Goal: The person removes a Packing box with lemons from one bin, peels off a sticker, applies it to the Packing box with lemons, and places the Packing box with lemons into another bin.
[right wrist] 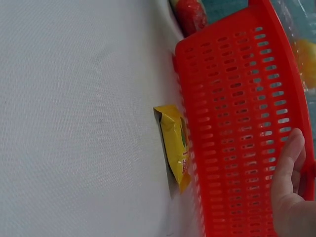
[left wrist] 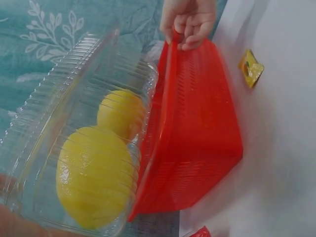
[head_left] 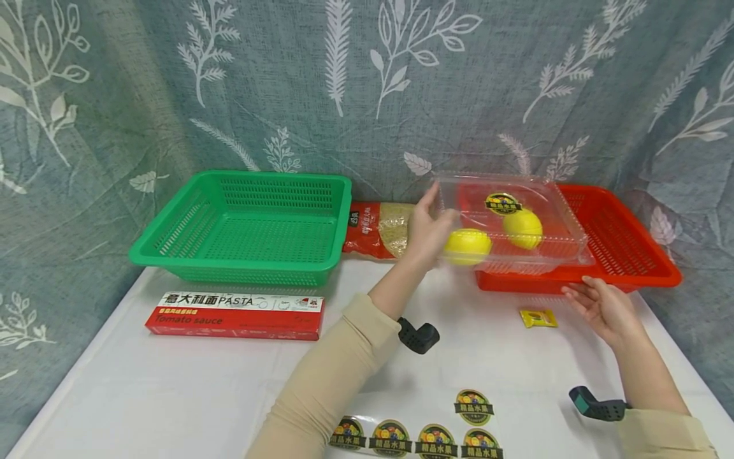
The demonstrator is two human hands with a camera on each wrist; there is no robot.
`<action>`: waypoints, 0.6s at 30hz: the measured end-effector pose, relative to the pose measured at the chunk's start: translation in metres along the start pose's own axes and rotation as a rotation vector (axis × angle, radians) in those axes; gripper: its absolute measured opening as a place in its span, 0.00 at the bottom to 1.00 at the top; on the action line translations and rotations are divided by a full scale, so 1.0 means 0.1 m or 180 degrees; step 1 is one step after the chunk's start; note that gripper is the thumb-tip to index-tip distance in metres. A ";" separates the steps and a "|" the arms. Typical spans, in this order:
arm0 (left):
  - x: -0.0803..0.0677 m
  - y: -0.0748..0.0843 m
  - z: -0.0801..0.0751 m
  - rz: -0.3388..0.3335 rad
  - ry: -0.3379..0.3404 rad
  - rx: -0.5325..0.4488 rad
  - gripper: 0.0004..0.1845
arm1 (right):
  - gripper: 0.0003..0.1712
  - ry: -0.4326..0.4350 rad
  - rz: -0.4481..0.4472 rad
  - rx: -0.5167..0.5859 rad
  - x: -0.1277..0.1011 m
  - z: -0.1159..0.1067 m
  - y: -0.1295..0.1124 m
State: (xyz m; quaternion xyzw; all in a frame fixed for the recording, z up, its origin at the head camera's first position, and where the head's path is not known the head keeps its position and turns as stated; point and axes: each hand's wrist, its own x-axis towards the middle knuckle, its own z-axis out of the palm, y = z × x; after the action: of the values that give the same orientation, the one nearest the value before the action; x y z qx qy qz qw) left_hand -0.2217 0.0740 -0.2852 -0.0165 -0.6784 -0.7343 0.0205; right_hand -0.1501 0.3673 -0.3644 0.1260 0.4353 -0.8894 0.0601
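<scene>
My left hand (head_left: 427,233) grips the left end of a clear plastic box (head_left: 553,191), holding it tilted over the red basket (head_left: 645,279). Inside the box lie two yellow lemons (head_left: 467,247), and a round fruit sticker (head_left: 503,203) is on its lid. In the left wrist view both lemons (left wrist: 94,175) show through the ribbed wall. The right hand (head_left: 608,312) holds the basket's front rim, thumb on the outer side in the right wrist view. A small yellow packet (head_left: 538,318) lies on the table in front of the basket.
A green basket (head_left: 241,261) stands at the back left, with a red pasta box (head_left: 235,316) in front. Between the baskets lies a red and clear pasta bag (head_left: 373,229). A sheet of round stickers (head_left: 390,438) is at the near edge. A grey-green curtain (head_left: 321,140) hangs behind.
</scene>
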 end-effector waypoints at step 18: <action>0.08 -0.05 0.42 0.0126 0.0220 -0.0006 0.31 | 0.09 -0.0013 0.0034 0.0054 0.02 0.00 -0.01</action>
State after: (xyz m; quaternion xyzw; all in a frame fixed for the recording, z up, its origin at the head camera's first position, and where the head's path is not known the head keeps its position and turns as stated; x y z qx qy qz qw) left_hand -0.2300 0.1165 -0.2865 -0.0045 -0.6761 -0.7344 0.0584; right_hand -0.1525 0.3681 -0.3643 0.1270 0.4270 -0.8930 0.0647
